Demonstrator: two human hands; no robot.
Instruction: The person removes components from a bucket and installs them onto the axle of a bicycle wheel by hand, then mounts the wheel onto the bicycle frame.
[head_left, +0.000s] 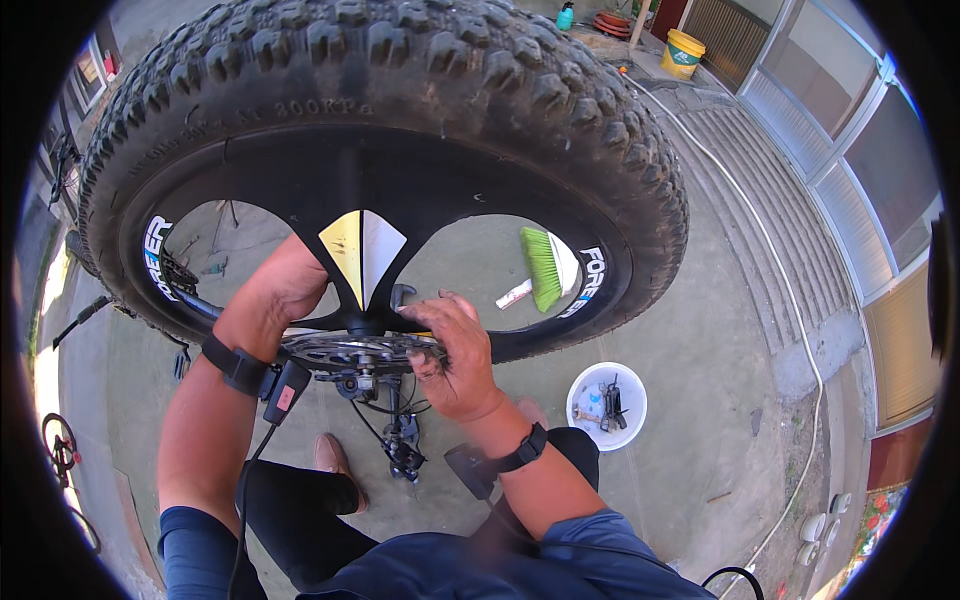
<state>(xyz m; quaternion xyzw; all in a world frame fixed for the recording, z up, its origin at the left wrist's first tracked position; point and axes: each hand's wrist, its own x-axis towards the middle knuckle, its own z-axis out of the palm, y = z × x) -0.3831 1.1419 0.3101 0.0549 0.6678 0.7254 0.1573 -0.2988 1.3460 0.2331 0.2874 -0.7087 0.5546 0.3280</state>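
A bicycle wheel with a knobby black tyre [400, 75] and a black moulded rim fills the upper half of the view. A yellow and white diamond shape [362, 255] marks its broad spoke. Below that, the metal sprockets [330, 350] sit at the hub, with the rear derailleur [403, 448] hanging nearer to me. My left hand [300, 283] reaches through the wheel's left opening, its fingers hidden behind the spoke. With grease-darkened, curled fingers, my right hand [455, 355] is at the sprockets' right side. A grey metal hook-shaped end [403, 295] shows by its fingertips; what the fingers grip is hidden.
A white bucket [640, 425] with metal parts inside stands on the ground at the right. Through the wheel's right opening shows a green-bristled broom head [541, 268]. A pale hose [745, 185] runs along the steps [765, 240]. Farther back is a yellow bucket [682, 55].
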